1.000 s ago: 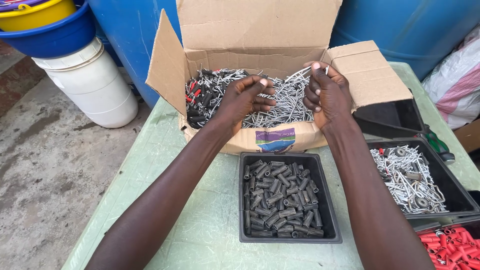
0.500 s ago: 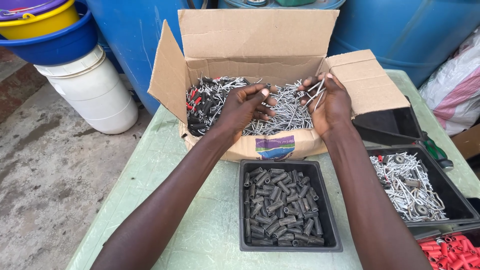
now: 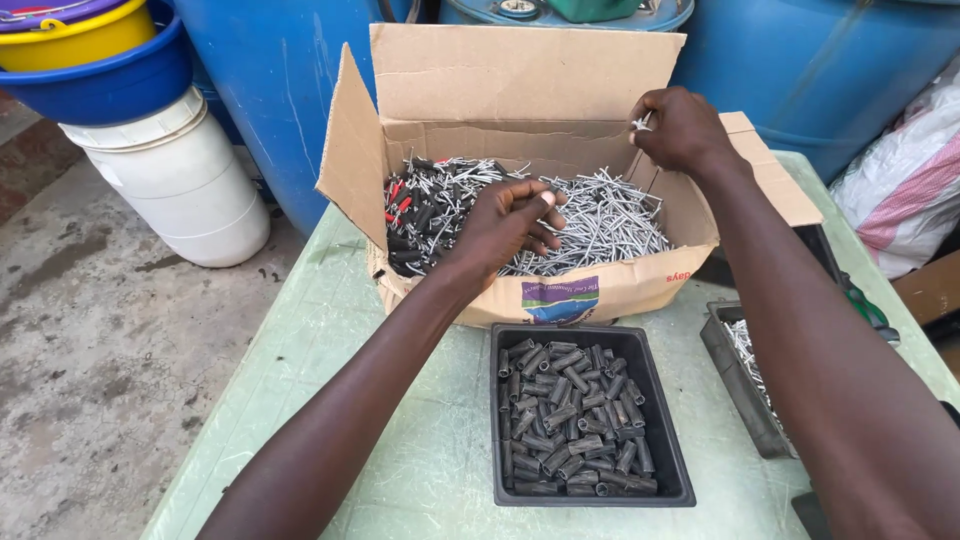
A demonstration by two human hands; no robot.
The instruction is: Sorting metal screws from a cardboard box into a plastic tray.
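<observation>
A: Biggest first. Blue drums stand behind the cardboard box. Pale green table carries the box.

B: Left of the box?

A: White bucket on the concrete floor, well left of the box, with a blue basin and a yellow one stacked on it. Right of the box, a white-and-pink sack.

B: The box itself?

A: Flaps open, back flap upright. Inside, a heap of silver metal pins on the right side, black-and-red handled pieces on the left side.

B: Trays?

A: Black tray just in front of the box, full of short dark grey sleeves. Second black tray in front and right of the box, partly hidden by the right forearm, silver pins in it.

B: Hands?

A: Left hand is inside the box, over the middle of the pile, fingers curled loosely with tips down among the pins; can't tell if it actually grips any. Right hand is raised at the box's back right corner, fingers pinched on a small silver pin.

B: Anything smaller?

A: Green-handled tool right of the box, by the table edge.
</observation>
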